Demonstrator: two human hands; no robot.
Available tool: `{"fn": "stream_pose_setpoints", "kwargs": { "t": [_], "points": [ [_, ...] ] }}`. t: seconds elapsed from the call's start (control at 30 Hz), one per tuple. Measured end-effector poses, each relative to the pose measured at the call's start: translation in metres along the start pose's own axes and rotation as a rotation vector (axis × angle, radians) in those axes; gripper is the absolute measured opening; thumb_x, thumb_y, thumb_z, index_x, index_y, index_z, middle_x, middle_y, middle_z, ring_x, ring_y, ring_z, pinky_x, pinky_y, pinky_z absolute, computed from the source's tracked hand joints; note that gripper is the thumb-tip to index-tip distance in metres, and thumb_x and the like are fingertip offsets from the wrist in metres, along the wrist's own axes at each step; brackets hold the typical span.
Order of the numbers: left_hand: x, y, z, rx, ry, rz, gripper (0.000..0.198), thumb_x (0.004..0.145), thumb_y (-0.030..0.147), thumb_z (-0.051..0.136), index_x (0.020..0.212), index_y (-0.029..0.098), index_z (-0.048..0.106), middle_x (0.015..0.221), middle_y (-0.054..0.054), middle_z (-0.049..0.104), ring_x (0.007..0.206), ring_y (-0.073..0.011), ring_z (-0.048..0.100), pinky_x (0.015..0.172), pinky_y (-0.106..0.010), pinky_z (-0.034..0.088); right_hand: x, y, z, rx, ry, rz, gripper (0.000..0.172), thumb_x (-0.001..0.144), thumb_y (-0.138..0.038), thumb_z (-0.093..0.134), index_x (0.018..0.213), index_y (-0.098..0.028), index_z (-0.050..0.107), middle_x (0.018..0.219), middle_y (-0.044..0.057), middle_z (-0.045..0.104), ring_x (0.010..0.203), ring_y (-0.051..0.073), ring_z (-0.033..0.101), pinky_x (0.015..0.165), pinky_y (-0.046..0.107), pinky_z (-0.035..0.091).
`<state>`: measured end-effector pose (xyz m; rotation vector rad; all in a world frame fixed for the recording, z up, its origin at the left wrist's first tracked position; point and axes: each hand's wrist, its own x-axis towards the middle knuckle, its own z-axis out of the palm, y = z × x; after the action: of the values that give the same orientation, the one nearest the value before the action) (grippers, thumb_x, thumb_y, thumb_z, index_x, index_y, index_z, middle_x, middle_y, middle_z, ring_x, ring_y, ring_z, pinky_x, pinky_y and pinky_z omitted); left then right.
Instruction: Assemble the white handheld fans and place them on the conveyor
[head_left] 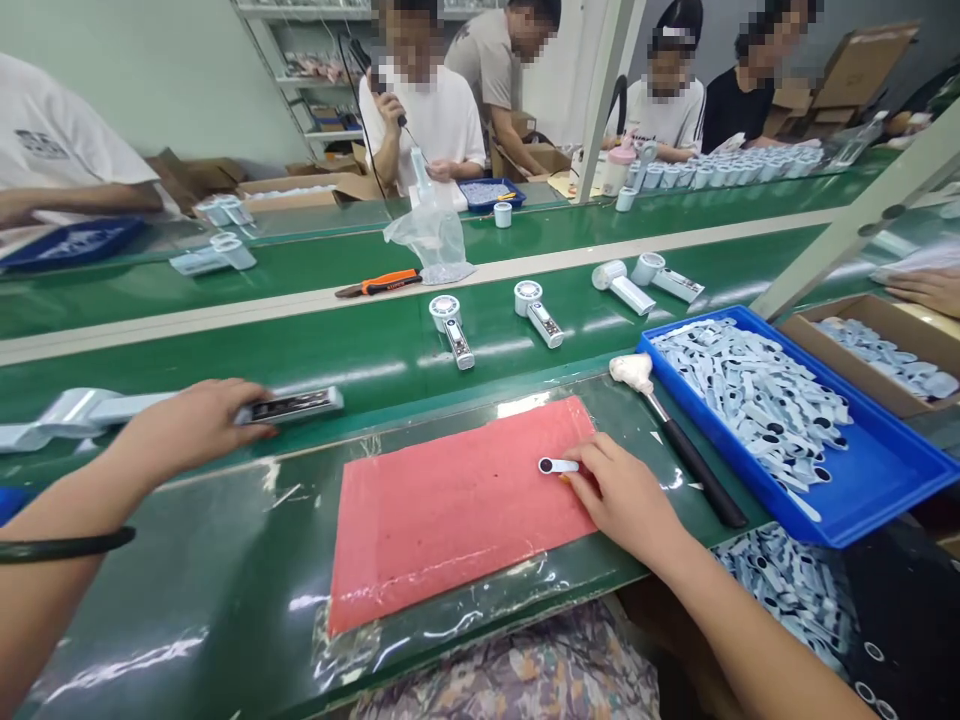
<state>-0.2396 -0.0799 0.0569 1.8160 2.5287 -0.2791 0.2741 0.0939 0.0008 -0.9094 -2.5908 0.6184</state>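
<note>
My left hand reaches out at the left and is closed around the handle of a white handheld fan, whose open side shows dark electronics. My fingers hide part of that handle. Over the right side of a red mat, my right hand pinches a small white handle cover with a black round end. To the right of this hand lies a mallet with a wrapped, whitish head. A blue tray beyond it holds many similar covers.
Several white fans, among them one fan with its electronics showing, lie on the green conveyor belt. Orange-handled pliers rest near a plastic bag. A cardboard box stands at right. Co-workers sit across the line; a slanted post rises at right.
</note>
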Motion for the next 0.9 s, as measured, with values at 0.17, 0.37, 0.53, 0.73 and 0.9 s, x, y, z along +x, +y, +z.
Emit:
{"fn": "stream_pose_setpoints", "kwargs": {
  "t": [0.17, 0.37, 0.53, 0.73, 0.9],
  "points": [
    [-0.008, 0.139, -0.032, -0.082, 0.203, 0.321, 0.019, 0.089, 0.031, 0.054, 0.104, 0.024, 0.065, 0.095, -0.006, 0.067, 0.091, -0.0242, 0.06, 0.077, -0.033, 0.045, -0.007, -0.01, -0.006, 0.005, 0.042, -0.022, 0.016, 0.102, -0.028, 0.051, 0.107, -0.022, 0.066, 0.094, 0.004, 0.064, 0.077, 0.021, 0.063, 0.065, 0.033, 0.046],
    [-0.017, 0.26, -0.026, -0.209, 0.174, 0.554, 0.014, 0.092, 0.025, 0.061, 0.104, 0.02, 0.066, 0.1, -0.006, 0.066, 0.092, -0.0243, 0.059, 0.077, -0.037, 0.047, -0.017, -0.021, -0.02, 0.044, 0.094, -0.087, 0.02, 0.104, -0.031, 0.048, 0.107, -0.023, 0.066, 0.09, 0.003, 0.063, 0.074, 0.02, 0.061, 0.065, 0.032, 0.044],
    [-0.019, 0.276, -0.014, -0.275, 0.2, 0.585, 0.019, 0.096, 0.032, 0.064, 0.111, 0.021, 0.067, 0.11, -0.009, 0.065, 0.1, -0.0271, 0.058, 0.083, -0.042, 0.046, -0.011, -0.026, -0.018, 0.031, 0.101, -0.105, 0.02, 0.104, -0.03, 0.049, 0.106, -0.022, 0.067, 0.089, 0.003, 0.062, 0.072, 0.019, 0.06, 0.061, 0.031, 0.043],
    [-0.018, 0.266, -0.022, -0.55, 0.143, 0.629, 0.037, 0.09, 0.039, 0.074, 0.12, 0.021, 0.061, 0.118, -0.008, 0.064, 0.108, -0.0267, 0.057, 0.093, -0.042, 0.046, 0.012, -0.046, 0.001, -0.017, 0.145, -0.219, 0.024, 0.105, -0.03, 0.046, 0.102, -0.02, 0.067, 0.086, 0.004, 0.063, 0.072, 0.02, 0.061, 0.061, 0.032, 0.042],
    [-0.021, 0.271, -0.023, -0.732, 0.173, 0.632, 0.013, 0.1, 0.028, 0.057, 0.106, 0.019, 0.065, 0.104, -0.007, 0.066, 0.098, -0.023, 0.058, 0.092, -0.041, 0.046, 0.02, -0.05, 0.006, -0.077, 0.105, -0.222, 0.022, 0.104, -0.028, 0.048, 0.101, -0.019, 0.068, 0.088, 0.006, 0.064, 0.076, 0.023, 0.062, 0.064, 0.035, 0.044]
  ]
}}
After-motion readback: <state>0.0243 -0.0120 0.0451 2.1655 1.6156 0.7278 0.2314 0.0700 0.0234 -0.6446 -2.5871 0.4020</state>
